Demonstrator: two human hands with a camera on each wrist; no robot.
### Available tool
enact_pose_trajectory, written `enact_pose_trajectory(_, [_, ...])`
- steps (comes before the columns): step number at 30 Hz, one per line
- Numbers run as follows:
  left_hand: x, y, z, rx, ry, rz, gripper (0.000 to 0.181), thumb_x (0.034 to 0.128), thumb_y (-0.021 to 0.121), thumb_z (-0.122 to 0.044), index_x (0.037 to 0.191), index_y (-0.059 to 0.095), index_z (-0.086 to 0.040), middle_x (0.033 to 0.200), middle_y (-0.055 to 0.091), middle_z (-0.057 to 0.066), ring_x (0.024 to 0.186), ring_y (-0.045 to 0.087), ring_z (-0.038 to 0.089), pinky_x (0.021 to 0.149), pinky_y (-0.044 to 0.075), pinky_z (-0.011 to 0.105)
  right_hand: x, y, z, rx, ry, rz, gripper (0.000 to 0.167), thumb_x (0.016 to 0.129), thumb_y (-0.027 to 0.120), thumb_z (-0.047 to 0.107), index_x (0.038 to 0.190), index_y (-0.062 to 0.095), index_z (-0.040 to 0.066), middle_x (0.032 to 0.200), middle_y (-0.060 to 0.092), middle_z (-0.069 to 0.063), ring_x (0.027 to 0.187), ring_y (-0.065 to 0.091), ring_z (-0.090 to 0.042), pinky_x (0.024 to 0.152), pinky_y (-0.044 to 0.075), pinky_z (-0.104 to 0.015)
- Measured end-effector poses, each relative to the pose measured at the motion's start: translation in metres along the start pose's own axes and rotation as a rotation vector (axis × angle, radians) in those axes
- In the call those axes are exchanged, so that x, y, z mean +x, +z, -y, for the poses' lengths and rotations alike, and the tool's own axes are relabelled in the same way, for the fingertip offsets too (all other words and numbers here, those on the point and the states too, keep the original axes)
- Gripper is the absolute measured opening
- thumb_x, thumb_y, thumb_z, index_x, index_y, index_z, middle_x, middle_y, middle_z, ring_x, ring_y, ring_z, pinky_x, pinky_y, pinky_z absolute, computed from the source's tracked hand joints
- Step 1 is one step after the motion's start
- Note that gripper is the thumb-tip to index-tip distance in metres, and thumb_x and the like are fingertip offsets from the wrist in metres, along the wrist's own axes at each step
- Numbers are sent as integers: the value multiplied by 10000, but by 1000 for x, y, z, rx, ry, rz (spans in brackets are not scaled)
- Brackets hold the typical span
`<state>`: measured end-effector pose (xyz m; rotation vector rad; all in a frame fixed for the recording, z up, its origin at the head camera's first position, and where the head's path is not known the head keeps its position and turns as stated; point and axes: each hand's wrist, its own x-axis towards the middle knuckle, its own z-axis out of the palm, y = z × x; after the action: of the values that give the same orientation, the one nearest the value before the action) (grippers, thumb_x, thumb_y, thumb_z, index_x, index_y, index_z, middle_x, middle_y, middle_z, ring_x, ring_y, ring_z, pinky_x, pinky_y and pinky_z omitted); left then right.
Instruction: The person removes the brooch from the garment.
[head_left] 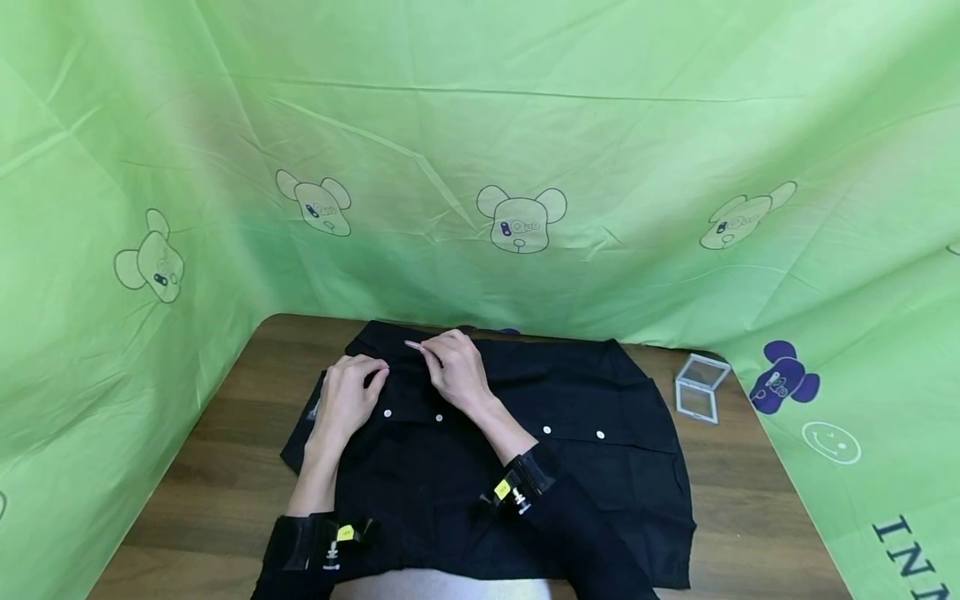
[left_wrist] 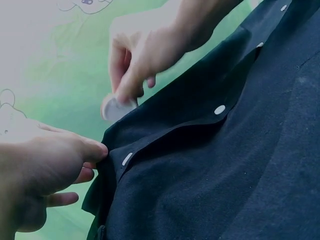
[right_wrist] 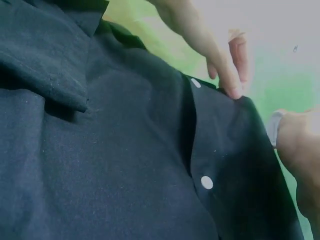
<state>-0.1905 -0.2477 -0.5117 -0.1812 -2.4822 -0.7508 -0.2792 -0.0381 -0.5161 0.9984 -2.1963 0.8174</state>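
Observation:
A black button-up shirt (head_left: 465, 500) with white buttons (head_left: 387, 413) lies spread across the table. My left hand (head_left: 347, 398) is at the shirt's far left part; in the left wrist view its thumb and fingers pinch the cloth edge near a button (left_wrist: 127, 159). Just to the right, my right hand (head_left: 459, 373) pinches a flat, rounded white piece (left_wrist: 117, 107) between thumb and fingers. In the right wrist view this white piece (right_wrist: 274, 126) is beside the shirt's edge; whether it touches the cloth I cannot tell.
An open clear case (head_left: 697, 387) with a pale frame stands at the table's right back. The wooden table (head_left: 202, 508) shows on both sides of the shirt. Green printed cloth (head_left: 420, 150) hangs behind and along the sides.

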Motion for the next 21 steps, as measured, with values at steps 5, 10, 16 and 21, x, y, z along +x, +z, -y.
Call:
enact_pose_trajectory(5, [-1, 2, -1, 7, -4, 7, 90, 1009, 823, -59, 1062, 872, -6, 1063, 865, 172, 1035, 783, 429, 950, 625, 602, -5, -15, -4, 131, 151, -65, 104, 1047, 803, 113, 1074, 890, 62, 1022, 887, -74, 1000, 814, -258, 911, 665, -399])
enact_pose_trajectory(10, [-2, 2, 0, 15, -2, 15, 94, 1013, 823, -68, 1064, 871, -5, 1066, 864, 179, 1038, 782, 435, 989, 607, 630, -13, -37, -8, 194, 274, -79, 104, 1038, 819, 145, 1060, 894, 75, 1002, 881, -81, 1003, 819, -262, 898, 668, -431])
enact_pose_trajectory(16, [-3, 0, 1, 20, 5, -2, 93, 990, 841, -47, 1055, 873, 11, 1045, 865, 184, 1016, 782, 441, 985, 606, 625, -24, -60, -14, 235, 327, -107, 112, 1030, 834, 176, 1046, 899, 85, 1005, 880, -74, 1008, 827, -242, 896, 667, -439])
enact_pose_trajectory(21, [-6, -1, 2, 29, 4, 5, 103, 983, 848, -40, 1063, 873, 20, 1050, 865, 190, 1011, 783, 448, 983, 606, 624, -38, -75, -19, 235, 315, -156, 69, 996, 861, 141, 1014, 903, 90, 962, 878, -62, 944, 827, -234, 825, 658, -475])
